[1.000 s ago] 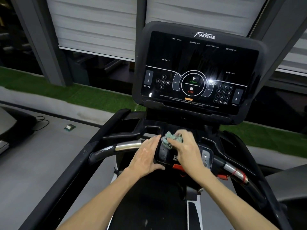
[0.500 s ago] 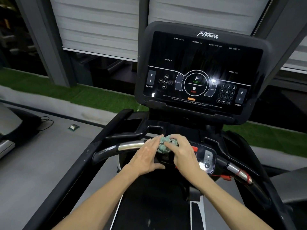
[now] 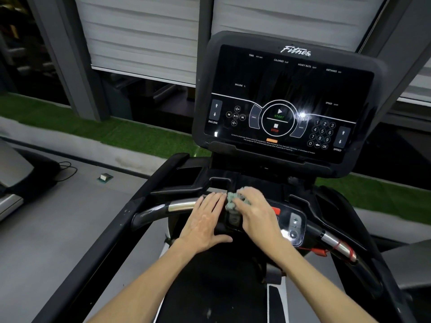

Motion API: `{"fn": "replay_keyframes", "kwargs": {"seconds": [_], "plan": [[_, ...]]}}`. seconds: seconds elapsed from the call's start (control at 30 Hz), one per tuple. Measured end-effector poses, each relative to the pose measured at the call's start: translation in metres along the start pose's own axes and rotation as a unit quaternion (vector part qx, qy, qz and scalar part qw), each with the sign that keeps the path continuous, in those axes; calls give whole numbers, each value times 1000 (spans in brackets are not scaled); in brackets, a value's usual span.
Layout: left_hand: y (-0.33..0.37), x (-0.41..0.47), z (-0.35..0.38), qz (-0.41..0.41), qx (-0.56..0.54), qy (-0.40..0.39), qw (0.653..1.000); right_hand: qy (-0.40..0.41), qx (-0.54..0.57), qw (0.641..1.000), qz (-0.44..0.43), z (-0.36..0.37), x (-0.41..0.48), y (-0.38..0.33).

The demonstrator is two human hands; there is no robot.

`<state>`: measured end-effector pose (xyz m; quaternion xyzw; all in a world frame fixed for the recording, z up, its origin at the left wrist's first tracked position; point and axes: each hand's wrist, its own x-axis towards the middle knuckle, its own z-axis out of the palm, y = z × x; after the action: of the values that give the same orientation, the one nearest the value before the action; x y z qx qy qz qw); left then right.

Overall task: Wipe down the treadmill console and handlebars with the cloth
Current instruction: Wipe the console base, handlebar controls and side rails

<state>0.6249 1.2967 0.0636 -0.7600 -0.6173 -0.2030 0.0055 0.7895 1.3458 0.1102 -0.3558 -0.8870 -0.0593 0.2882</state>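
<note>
The black treadmill console (image 3: 286,94) stands upright ahead, its dark screen showing START, STOP and a number pad. Below it runs the front handlebar (image 3: 182,205) with chrome sections on the left and right. My right hand (image 3: 257,214) grips a bunched pale green cloth (image 3: 231,201) against the middle of the bar, by the small control panel. My left hand (image 3: 205,223) lies flat on the bar just left of the cloth, fingers straight and thumb spread under the bar's edge.
A red safety cord (image 3: 326,249) hangs by the right chrome grip. Black side rails (image 3: 98,248) run back on both sides. Left of the treadmill is grey floor with a small box (image 3: 105,177), a cable and another machine (image 3: 14,183). Green turf lies beyond.
My right hand has slid the cloth a little to the left along the bar's middle, closer to my left hand. The left hand has stayed in place.
</note>
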Motion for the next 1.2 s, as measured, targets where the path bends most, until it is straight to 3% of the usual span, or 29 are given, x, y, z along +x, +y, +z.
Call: {"fn": "replay_keyframes", "kwargs": {"seconds": [0.1, 0.23, 0.33, 0.6, 0.87, 1.07, 1.2], "plan": [[-1, -1, 2, -7, 0, 2, 1000, 14, 7, 1000, 17, 6, -8, -8], [-2, 0, 6, -3, -7, -3, 1000, -69, 27, 995, -70, 9, -65, -21], [-2, -1, 8, -4, -4, 0, 1000, -96, 38, 990, -96, 3, -53, -11], [-2, -1, 6, -3, 26, 6, 1000, 5, 103, 991, 82, -4, -1, -9], [-4, -1, 11, -1, 1, 11, 1000, -69, 60, 993, -74, -2, -48, -21], [-2, 0, 2, 8, 5, 5, 1000, 12, 31, 999, 30, -4, 3, -14], [-1, 0, 0, 6, -13, 1, 1000, -25, 48, 998, -17, -2, -24, -26]]}}
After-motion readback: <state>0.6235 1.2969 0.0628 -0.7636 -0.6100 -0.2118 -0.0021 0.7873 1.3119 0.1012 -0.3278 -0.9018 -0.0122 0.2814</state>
